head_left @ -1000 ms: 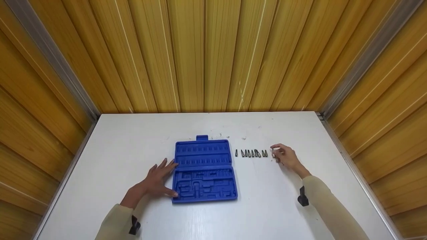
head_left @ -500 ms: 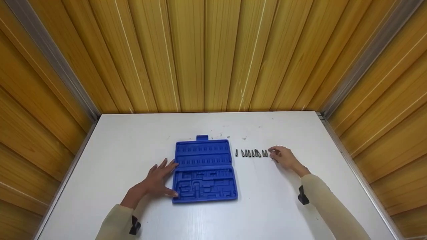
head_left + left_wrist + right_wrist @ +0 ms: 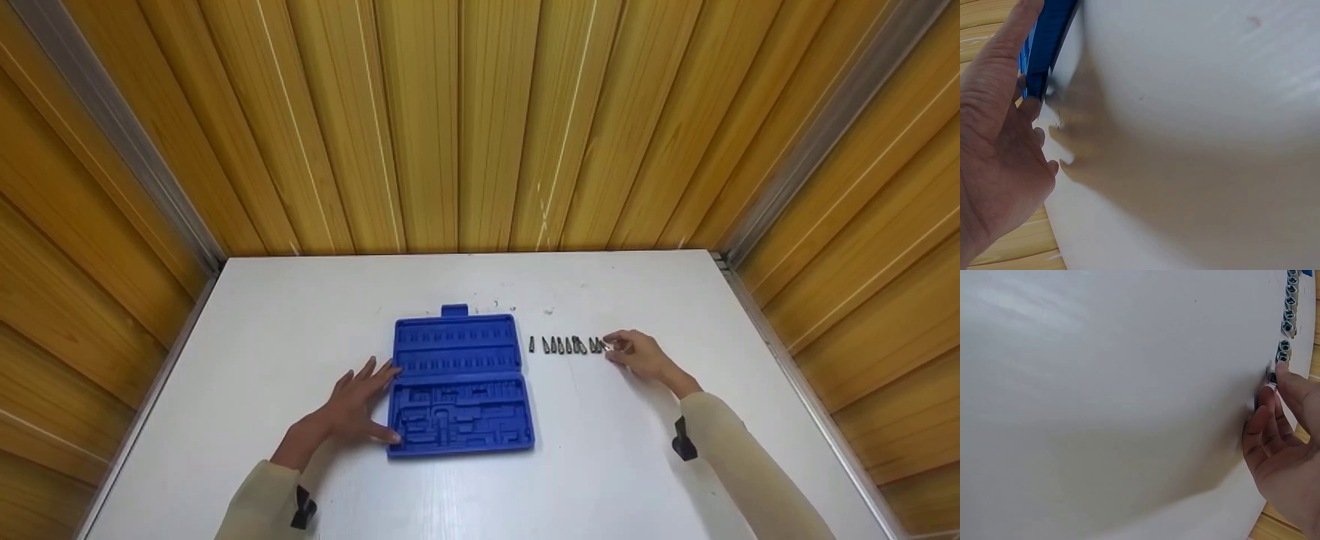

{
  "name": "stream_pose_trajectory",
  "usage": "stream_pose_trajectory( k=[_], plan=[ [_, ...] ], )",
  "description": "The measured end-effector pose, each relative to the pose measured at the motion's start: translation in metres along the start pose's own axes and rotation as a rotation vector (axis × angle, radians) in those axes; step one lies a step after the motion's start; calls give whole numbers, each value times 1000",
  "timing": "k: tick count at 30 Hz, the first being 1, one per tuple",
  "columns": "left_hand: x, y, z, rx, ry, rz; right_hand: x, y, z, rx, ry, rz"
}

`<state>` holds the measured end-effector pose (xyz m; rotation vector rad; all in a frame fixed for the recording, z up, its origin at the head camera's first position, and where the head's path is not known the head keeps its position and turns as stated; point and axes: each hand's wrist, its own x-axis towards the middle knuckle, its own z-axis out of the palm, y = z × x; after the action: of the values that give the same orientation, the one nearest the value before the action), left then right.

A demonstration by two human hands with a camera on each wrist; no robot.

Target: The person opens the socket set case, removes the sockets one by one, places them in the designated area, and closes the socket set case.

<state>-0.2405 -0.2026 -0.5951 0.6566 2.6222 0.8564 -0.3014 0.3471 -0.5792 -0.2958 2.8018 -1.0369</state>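
An open blue plastic tool case [image 3: 465,448] lies flat on the white table, its moulded slots facing up. At its left side rests my left hand [image 3: 349,409], fingers spread and thumb [image 3: 1008,42] along the edge. To the right of the case, several small metal sockets [image 3: 560,346] lie side by side in a row with gaps. My right hand [image 3: 643,355] is at the row's right end. Its thumb and fingertips pinch a socket [image 3: 1273,376] beside the last ones, partly hidden by the fingers in the right wrist view.
Small dark specks [image 3: 512,308] are scattered on the table [image 3: 300,315] behind the case. Wood-patterned panel walls [image 3: 495,127] stand at the table's back and on both sides.
My right hand has moved slightly left with its socket, up to the end of the row. The left hand and the case have stayed in place.
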Motion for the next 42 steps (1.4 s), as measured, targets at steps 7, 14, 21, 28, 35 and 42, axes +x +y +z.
stream_pose_trajectory(
  k=[7, 14, 21, 28, 35, 42],
  plan=[
    [0, 1, -1, 6, 10, 13, -1, -3, 2, 14, 47, -11],
    [1, 1, -1, 19, 8, 12, -1, 1, 3, 26, 62, 3],
    [0, 1, -1, 19, 1, 0, 0, 2, 4, -20, 57, 21],
    [0, 0, -2, 22, -6, -5, 0, 0, 0, 8, 22, 28],
    [1, 0, -1, 19, -7, -1, -2, -1, -5, 33, 6, -4],
    [1, 1, -3, 26, -11, 23, 0, -19, -4, 68, 18, -89]
  ],
)
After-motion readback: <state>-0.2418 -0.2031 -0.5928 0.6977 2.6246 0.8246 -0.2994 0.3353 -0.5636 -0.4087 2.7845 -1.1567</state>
